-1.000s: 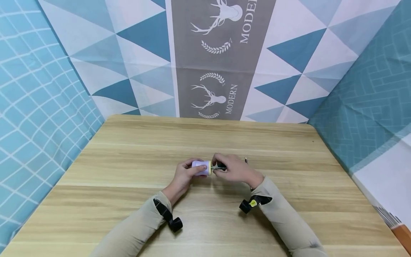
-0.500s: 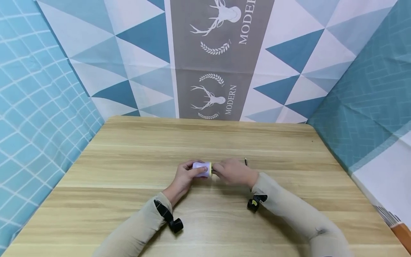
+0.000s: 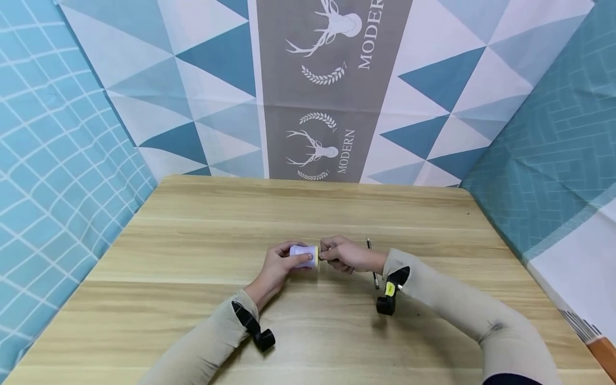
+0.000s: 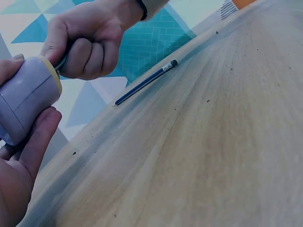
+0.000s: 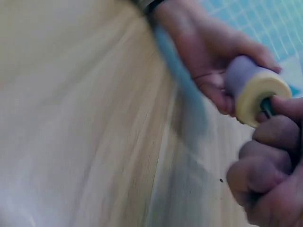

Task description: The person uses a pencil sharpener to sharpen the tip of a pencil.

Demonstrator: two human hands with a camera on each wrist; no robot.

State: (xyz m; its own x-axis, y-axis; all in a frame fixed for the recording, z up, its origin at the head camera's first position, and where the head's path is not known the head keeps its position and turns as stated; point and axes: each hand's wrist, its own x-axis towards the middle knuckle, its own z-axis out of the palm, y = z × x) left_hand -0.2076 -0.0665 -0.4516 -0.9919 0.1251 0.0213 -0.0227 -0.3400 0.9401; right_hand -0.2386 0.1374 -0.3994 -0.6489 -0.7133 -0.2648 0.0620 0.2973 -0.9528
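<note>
In the head view my left hand (image 3: 278,269) grips a lilac pencil sharpener (image 3: 301,255), a waisted cylinder lying sideways with its yellow end to the right. My right hand (image 3: 350,255) is at that yellow end, fingers curled round a dark pencil (image 4: 62,62) mostly hidden in the fist. A short green-dark stretch of it shows at the round hole of the sharpener (image 5: 258,94) in the right wrist view. The left thumb lies along the sharpener's near side, fingers behind it.
A second dark pencil (image 4: 146,82) with a metal band lies on the wooden table (image 3: 231,230), partly under the right forearm in the head view. Patterned cloths (image 3: 212,85) hang behind and beside the table.
My right hand turned at the sharpener's end and its wrist rolled; the forearm swung outward to the right, uncovering more of the lying pencil. The left hand and sharpener stayed nearly still.
</note>
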